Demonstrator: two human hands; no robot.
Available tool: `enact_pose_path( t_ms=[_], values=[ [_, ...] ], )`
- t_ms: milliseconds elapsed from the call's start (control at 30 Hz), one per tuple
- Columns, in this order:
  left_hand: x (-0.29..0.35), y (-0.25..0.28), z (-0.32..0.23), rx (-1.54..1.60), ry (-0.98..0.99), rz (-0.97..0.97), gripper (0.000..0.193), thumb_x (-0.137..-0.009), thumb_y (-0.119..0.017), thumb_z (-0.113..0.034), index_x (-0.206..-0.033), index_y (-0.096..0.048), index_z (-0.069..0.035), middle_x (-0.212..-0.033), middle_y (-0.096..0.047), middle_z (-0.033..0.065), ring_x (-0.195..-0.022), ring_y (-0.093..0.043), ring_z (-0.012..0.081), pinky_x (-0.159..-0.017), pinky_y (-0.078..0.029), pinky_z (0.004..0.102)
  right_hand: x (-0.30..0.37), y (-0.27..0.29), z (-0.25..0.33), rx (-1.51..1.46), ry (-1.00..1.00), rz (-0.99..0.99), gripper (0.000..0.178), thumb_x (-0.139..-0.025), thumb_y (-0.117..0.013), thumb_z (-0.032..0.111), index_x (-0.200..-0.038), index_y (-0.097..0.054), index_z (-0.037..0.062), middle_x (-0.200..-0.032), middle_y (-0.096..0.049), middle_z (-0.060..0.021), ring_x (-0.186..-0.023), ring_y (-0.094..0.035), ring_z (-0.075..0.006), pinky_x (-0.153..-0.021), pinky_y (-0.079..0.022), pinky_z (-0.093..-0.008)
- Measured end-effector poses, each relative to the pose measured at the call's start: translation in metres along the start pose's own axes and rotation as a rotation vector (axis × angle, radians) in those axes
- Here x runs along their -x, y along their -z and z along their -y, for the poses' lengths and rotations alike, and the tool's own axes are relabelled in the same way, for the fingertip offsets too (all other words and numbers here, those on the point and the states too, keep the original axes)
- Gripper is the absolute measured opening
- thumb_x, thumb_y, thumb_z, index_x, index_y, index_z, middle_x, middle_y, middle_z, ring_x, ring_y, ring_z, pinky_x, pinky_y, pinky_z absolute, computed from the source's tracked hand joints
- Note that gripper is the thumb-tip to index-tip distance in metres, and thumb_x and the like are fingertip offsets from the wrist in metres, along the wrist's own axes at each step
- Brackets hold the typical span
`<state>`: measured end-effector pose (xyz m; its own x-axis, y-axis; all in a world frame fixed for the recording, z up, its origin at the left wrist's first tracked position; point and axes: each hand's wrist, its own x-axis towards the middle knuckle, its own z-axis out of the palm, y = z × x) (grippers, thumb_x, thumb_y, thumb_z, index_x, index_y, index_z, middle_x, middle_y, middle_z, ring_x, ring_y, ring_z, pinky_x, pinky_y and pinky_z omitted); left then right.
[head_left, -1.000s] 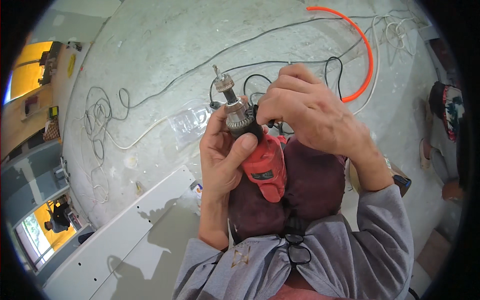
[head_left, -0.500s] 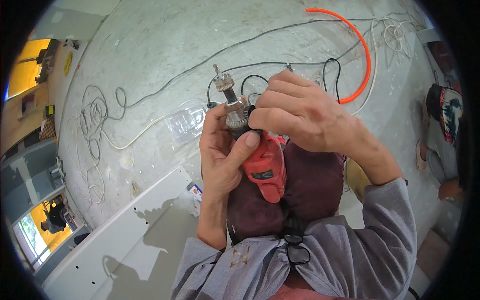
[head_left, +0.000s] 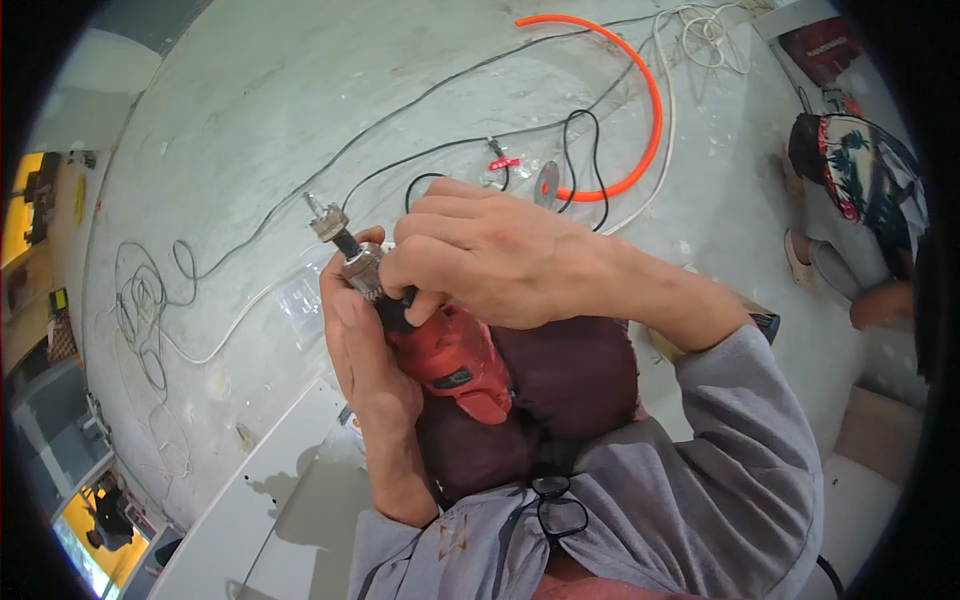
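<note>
A red power drill (head_left: pixel 455 365) rests against my dark trousers, its nose tilted up to the left. In its metal chuck (head_left: pixel 364 278) sits a short hole saw (head_left: pixel 328 222) with a pilot bit poking out of the front. My left hand (head_left: pixel 372 365) is wrapped round the drill's front end from the left and below, thumb along the near side. From the right, my right hand (head_left: pixel 500 255) closes its bent fingers on a small black piece (head_left: pixel 410 294) beside the chuck. Most of that piece is hidden by the fingers.
Beyond the drill, cords (head_left: pixel 400 115), an orange hose (head_left: pixel 655 110) and a grey disc (head_left: pixel 546 184) lie on the floor. Clear plastic packaging (head_left: pixel 300 308) is left of my hands. A white board (head_left: pixel 225 510) stands at lower left. Another person (head_left: pixel 860 165) is at right.
The whole view has shifted, so the drill and both hands appear farther left. My right fingers have turned downward at the chuck. The grey disc now shows beyond them.
</note>
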<state>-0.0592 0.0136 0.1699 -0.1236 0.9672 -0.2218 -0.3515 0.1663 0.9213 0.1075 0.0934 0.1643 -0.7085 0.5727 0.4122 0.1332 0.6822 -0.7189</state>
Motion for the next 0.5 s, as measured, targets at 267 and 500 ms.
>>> enact_pose_path(
  t_ms=[267, 500],
  values=[
    [-0.007, -0.013, 0.001, -0.101, 0.002, -0.066, 0.036, -0.117, -0.042, -0.032, -0.127, -0.057, 0.000, -0.100, -0.064, 0.0022, -0.090, -0.058, 0.0062, -0.078, -0.048, 0.0222, -0.001, -0.022, 0.002, 0.072, 0.061, -0.289, 0.031, -0.081, -0.078, 0.009, -0.101, -0.055, 0.0084, -0.092, -0.060, -0.0057, -0.080, -0.057, -0.0260, -0.083, -0.045, -0.0396],
    [0.001, -0.006, 0.005, -0.054, 0.000, -0.106, 0.035, -0.116, -0.046, -0.032, -0.119, -0.062, -0.001, -0.098, -0.065, 0.0027, -0.089, -0.059, 0.0060, -0.078, -0.049, 0.0228, -0.002, -0.032, 0.016, 0.125, -0.016, -0.344, 0.031, -0.076, -0.079, 0.008, -0.098, -0.057, 0.0090, -0.089, -0.060, -0.0048, -0.079, -0.057, -0.0275, -0.077, -0.043, -0.0406]
  ],
)
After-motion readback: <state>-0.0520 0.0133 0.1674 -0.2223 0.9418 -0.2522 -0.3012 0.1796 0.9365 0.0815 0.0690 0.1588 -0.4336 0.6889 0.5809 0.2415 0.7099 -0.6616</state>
